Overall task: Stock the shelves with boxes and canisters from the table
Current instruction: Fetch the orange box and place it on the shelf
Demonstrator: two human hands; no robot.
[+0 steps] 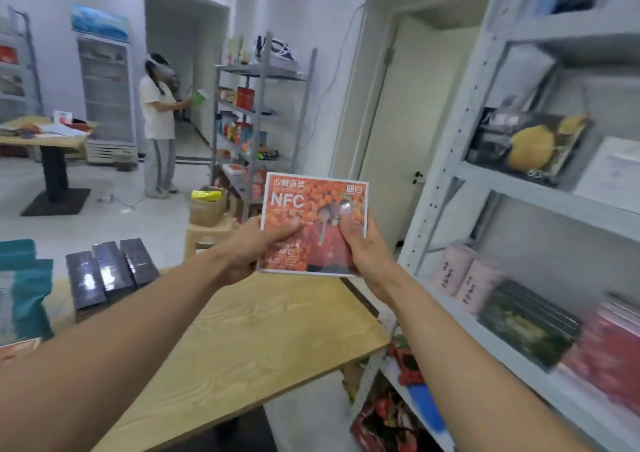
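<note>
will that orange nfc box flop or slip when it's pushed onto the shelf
Probably stiff: the orange box has straight edges while the left hand and right hand pinch its lower corners. Its face shows glare, so it may be slick. Flat and thin, it could tip if stood upright.

Even, cool indoor light fills the room, casting only faint shadows. The orange printed cardboard box (313,223), between the left hand (256,244) and right hand (363,247), is the sharpest thing in view. Right of the right hand, goods on the pale grey metal shelving (446,161) smear with blur. Left of the left hand, glare streaks the dark glossy flat packets (110,271). Wide-angle distortion bends the frame's edges.
</note>
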